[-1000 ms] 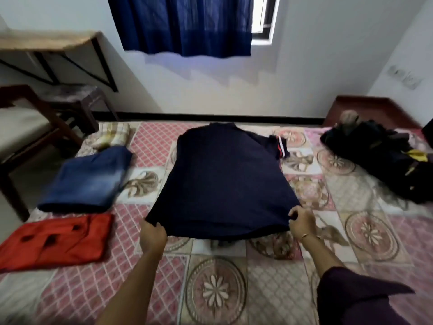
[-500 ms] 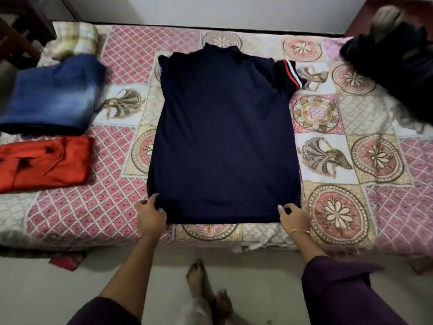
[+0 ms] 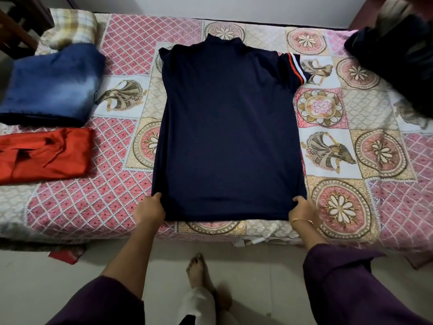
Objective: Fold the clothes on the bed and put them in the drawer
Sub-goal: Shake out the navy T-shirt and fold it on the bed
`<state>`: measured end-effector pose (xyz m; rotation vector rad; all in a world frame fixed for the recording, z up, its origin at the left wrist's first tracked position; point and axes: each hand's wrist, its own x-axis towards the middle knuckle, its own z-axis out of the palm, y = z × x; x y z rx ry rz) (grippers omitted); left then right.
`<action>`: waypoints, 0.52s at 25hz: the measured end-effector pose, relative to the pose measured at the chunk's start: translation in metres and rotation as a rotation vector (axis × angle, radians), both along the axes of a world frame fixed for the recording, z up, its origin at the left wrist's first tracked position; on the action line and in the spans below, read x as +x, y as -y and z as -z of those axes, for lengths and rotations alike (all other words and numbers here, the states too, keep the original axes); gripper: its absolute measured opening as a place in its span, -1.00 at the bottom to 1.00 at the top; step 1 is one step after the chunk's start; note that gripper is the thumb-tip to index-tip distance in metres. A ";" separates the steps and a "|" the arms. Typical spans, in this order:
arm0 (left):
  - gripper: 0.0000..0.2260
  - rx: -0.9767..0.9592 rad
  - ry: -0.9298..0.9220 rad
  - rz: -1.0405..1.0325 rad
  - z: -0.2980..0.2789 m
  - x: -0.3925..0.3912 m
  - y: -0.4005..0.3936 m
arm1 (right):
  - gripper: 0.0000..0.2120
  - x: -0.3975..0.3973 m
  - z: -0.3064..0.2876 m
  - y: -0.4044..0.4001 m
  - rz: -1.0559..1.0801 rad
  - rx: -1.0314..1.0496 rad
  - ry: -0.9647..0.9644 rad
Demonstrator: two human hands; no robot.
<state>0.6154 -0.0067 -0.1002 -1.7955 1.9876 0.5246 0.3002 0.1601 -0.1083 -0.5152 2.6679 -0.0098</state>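
Note:
A navy T-shirt [image 3: 228, 127] lies flat and face down on the patterned bed cover [image 3: 112, 160], collar toward the wall. Its right sleeve with red and white stripes sticks out; the left sleeve is tucked under. My left hand [image 3: 150, 208] pinches the shirt's bottom left corner. My right hand [image 3: 303, 211], with a thin bracelet at the wrist, pinches the bottom right corner. The hem lies near the bed's front edge.
Folded blue jeans [image 3: 51, 83] and a folded red garment [image 3: 44, 154] lie at the left of the bed, a checked cloth [image 3: 72, 26] behind them. A dark heap of clothes [image 3: 398, 59] fills the far right. My bare feet [image 3: 203, 280] stand on the tiled floor.
The shirt was held up off the bed by its hem a second ago; it now lies flat on the cover. My view tilted down and both hands stay at the hem corners.

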 end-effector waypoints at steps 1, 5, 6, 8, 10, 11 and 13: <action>-0.66 0.012 0.065 -0.026 -0.002 -0.001 -0.003 | -0.67 -0.003 -0.001 0.001 0.014 0.062 -0.017; -0.59 -0.053 0.238 -0.036 -0.018 -0.024 0.008 | -0.68 0.006 -0.030 0.035 0.043 0.175 -0.047; -0.60 -0.089 0.190 -0.023 -0.023 -0.037 0.017 | -0.68 0.009 -0.035 0.046 -0.008 0.154 -0.062; -0.63 -0.152 0.066 0.039 -0.030 -0.068 0.037 | -0.67 0.004 -0.040 0.072 -0.121 0.062 -0.056; -0.64 -0.183 0.004 0.129 -0.036 -0.099 0.055 | -0.66 -0.003 -0.041 0.101 -0.204 -0.005 -0.013; -0.63 -0.190 -0.017 0.158 -0.038 -0.113 0.067 | -0.66 -0.008 -0.042 0.118 -0.222 -0.042 0.009; -0.62 -0.192 -0.055 0.174 -0.038 -0.136 0.098 | -0.67 -0.021 -0.044 0.155 -0.247 -0.111 0.039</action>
